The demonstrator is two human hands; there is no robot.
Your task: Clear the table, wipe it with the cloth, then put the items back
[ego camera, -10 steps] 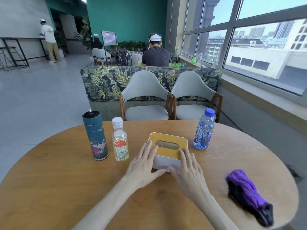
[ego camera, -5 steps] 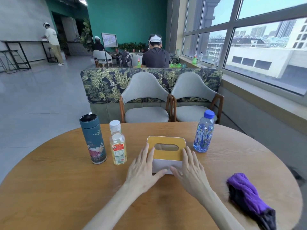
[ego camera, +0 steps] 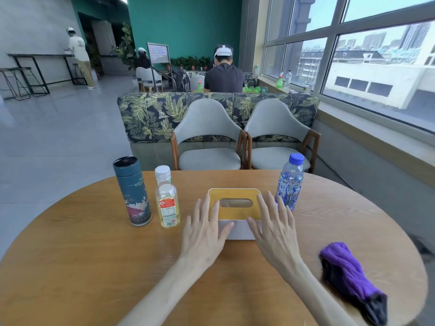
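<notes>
A white tissue box with a yellow lid sits in the middle of the round wooden table. My left hand lies at its near left corner and my right hand at its near right corner, fingers spread, thumbs on its front wall. Left of the box stand a dark teal flask and a small bottle of yellow liquid. A blue-capped water bottle stands just right of the box. A purple and black cloth lies crumpled at the table's right edge.
Two grey chairs stand behind the table's far edge, with a leaf-patterned sofa back behind them. A window ledge runs along the right. People stand and sit far back in the room.
Both hands slid forward along the tissue box's sides, the right hand's fingers now reaching beside the water bottle. The box and the other items stay in place.
</notes>
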